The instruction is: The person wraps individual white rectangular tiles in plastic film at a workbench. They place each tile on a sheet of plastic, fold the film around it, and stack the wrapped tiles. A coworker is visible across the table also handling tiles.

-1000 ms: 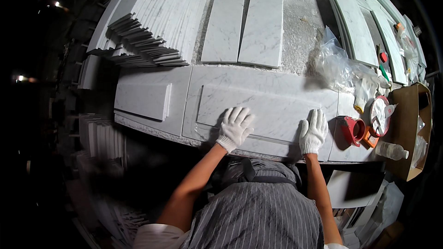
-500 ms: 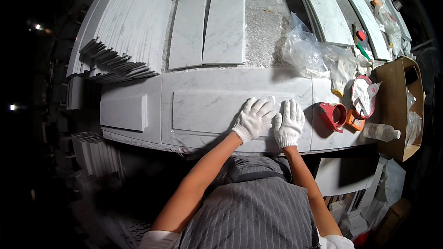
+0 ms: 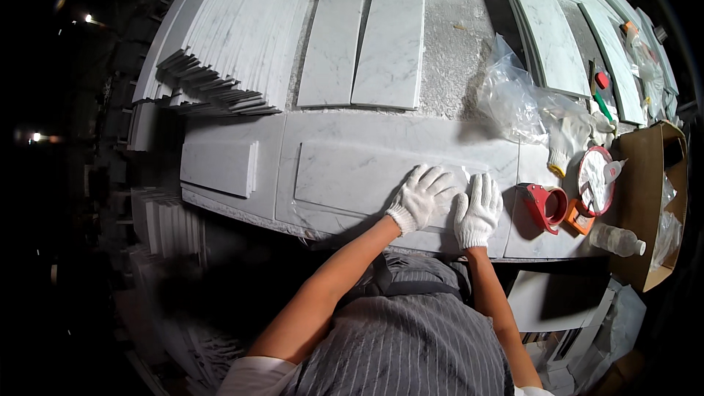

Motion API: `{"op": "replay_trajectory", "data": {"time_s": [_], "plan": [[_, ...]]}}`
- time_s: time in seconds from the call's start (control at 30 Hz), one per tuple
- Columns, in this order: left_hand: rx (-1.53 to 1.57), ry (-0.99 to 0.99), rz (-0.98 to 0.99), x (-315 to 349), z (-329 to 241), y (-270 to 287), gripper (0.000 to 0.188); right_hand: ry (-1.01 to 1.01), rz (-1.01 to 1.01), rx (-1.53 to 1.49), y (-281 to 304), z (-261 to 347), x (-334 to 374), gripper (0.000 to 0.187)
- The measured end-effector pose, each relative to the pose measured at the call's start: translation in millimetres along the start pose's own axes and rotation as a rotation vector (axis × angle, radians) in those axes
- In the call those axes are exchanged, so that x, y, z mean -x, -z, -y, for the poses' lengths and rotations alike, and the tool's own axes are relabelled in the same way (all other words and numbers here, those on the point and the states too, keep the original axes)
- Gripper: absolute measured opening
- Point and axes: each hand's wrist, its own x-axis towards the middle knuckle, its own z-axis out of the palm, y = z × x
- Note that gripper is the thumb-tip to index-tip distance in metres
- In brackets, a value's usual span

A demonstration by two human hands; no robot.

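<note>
My left hand, in a white knitted glove, lies flat with its fingers spread on the right part of a long white marble tile. Beside it my right hand, gloved alike, rests flat with straight fingers at the tile's right end, which the hands partly hide. Clear film or plastic seems to lie around the tile's edges. Neither hand grips anything. Larger pale marble slabs form the surface beneath. Right of my right hand stands a red tape dispenser.
Upright tiles crowd the far left, above a short tile stack. Two tiles lie ahead. On the right are crumpled plastic, a loose glove, a red-rimmed dish, a clear bottle and a cardboard box.
The whole view has shifted and tilted slightly, so most things sit farther right. Both hands keep nearly the same place on the tile.
</note>
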Motion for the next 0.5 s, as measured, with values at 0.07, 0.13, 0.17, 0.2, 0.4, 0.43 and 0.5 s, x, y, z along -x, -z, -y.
{"op": "replay_trajectory", "data": {"time_s": [0.07, 0.13, 0.17, 0.2, 0.4, 0.43, 0.5], "plan": [[0.005, 0.033, 0.009, 9, 6, 12, 0.046, 0.005, 0.0, 0.004, -3, 1, -1, 0.053], [-0.006, 0.07, 0.015, 23, 17, 28, 0.046, -0.007, 0.003, -0.01, 2, 6, -2, 0.052], [-0.028, 0.047, 0.035, 29, 29, 40, 0.044, -0.018, 0.015, -0.016, 2, 6, -3, 0.052], [-0.06, 0.105, 0.048, 42, 44, 48, 0.042, -0.017, 0.023, -0.025, 6, 10, -2, 0.051], [-0.372, 0.758, -0.055, 113, 158, 96, 0.046, -0.02, 0.009, -0.037, 12, 16, -6, 0.051], [-0.479, 0.747, -0.129, 131, 185, 88, 0.051, -0.011, -0.003, -0.008, 9, 15, -5, 0.052], [-0.501, 0.777, -0.199, 127, 202, 66, 0.057, 0.0, 0.011, 0.037, 10, 5, -5, 0.052]]}}
